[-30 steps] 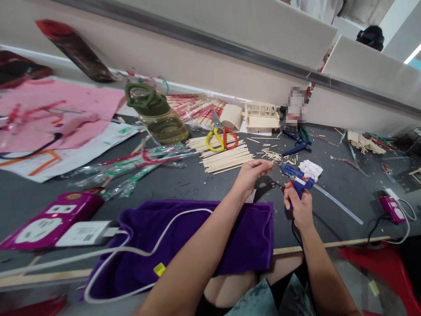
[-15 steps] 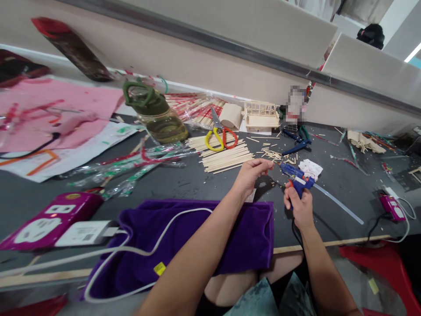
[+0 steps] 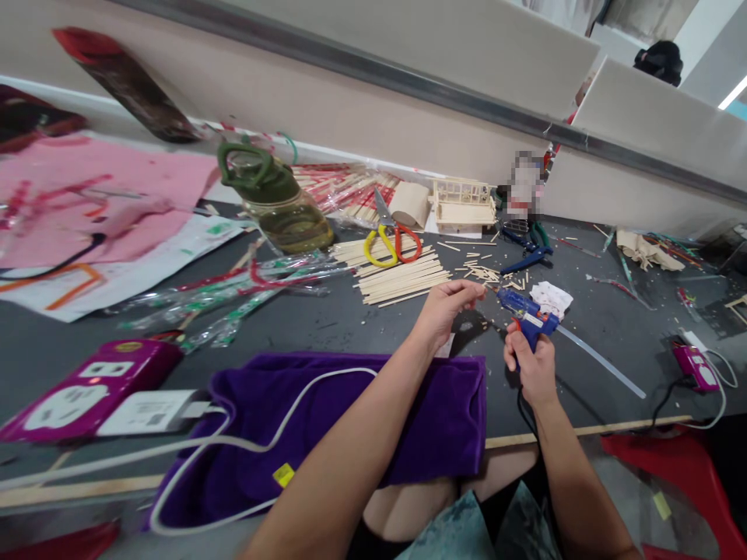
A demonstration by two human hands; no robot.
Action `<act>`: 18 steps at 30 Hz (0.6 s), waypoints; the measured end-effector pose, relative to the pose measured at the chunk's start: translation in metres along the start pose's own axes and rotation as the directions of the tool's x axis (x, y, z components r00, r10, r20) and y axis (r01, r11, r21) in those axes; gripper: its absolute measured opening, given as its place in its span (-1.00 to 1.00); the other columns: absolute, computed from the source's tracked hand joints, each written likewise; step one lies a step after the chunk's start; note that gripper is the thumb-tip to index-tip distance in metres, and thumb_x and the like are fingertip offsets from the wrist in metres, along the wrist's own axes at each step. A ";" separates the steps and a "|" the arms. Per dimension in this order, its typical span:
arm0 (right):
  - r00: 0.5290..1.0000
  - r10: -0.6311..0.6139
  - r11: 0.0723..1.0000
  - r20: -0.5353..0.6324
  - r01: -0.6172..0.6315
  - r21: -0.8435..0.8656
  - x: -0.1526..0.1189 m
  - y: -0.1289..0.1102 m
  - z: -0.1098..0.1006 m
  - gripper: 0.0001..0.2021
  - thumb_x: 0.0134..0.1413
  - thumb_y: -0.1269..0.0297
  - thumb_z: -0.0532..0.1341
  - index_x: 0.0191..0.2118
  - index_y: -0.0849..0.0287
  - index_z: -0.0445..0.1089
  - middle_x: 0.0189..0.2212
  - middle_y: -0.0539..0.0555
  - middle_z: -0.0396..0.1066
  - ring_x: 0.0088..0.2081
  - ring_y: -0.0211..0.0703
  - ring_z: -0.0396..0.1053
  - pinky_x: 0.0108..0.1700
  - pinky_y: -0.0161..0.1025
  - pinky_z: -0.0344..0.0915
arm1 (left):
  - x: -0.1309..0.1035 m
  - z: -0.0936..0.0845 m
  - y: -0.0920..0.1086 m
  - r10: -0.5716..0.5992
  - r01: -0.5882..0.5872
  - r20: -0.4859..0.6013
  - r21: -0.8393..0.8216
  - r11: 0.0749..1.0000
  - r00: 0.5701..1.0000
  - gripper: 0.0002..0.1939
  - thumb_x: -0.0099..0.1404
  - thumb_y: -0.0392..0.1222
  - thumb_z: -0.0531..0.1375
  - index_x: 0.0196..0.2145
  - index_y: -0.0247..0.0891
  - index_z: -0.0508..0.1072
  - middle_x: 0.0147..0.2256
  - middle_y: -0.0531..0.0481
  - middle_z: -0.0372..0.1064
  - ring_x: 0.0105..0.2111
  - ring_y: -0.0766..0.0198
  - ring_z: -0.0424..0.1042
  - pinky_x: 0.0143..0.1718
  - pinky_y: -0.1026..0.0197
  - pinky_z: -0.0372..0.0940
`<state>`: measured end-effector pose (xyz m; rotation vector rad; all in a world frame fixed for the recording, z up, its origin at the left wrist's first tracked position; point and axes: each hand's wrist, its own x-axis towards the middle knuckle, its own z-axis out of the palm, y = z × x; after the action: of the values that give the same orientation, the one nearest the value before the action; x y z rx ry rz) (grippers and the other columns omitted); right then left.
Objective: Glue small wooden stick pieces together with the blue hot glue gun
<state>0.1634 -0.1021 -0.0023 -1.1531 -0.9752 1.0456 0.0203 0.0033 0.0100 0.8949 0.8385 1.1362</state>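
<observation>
My right hand (image 3: 530, 359) is wrapped round the handle of a blue glue gun (image 3: 528, 311), whose nozzle points left. A clear glue stick (image 3: 604, 363) sticks out of its back end. Just left of the nozzle, my left hand (image 3: 449, 307) is closed in a pinch; what its fingertips hold is too small to make out. Beyond my left hand lie a pile of thin wooden sticks (image 3: 402, 281) and short cut pieces (image 3: 482, 272). Scissors (image 3: 388, 241) with yellow and orange handles rest on the pile.
A small wooden model (image 3: 464, 206) stands by the partition, with blue pliers (image 3: 527, 259) to its right. A green-lidded bottle (image 3: 280, 206) is at the back left. A purple cloth (image 3: 435, 435) and white cable lie in front, beside a purple power strip (image 3: 99, 385).
</observation>
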 end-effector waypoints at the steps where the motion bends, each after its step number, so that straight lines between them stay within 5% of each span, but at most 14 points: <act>1: 1.000 -0.001 1.000 -0.001 0.001 0.001 0.000 0.000 0.000 -0.65 0.08 -0.04 0.30 -0.26 0.18 0.37 -0.63 -0.13 0.21 -0.68 -0.39 0.13 -0.61 -0.35 0.02 | 0.000 0.000 0.000 0.000 0.000 0.000 0.000 1.000 1.000 -0.78 -0.10 -0.07 0.44 -0.53 -0.27 0.59 -0.52 -0.01 0.47 -0.54 0.39 0.26 -0.45 0.28 0.16; 18: 1.000 -0.014 1.000 0.000 0.014 -0.006 0.000 0.002 -0.002 -0.67 0.11 0.00 0.29 -0.25 0.19 0.36 -0.65 -0.15 0.20 -0.68 -0.39 0.13 -0.61 -0.36 0.02 | 0.001 0.000 -0.001 0.000 0.000 -0.004 0.012 1.000 1.000 -0.73 -0.12 -0.04 0.44 -0.52 -0.28 0.58 -0.51 -0.02 0.47 -0.54 0.38 0.26 -0.46 0.28 0.17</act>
<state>0.1647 -0.1024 -0.0041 -1.1502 -0.9859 1.0324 0.0204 0.0039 0.0092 0.9030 0.8491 1.1347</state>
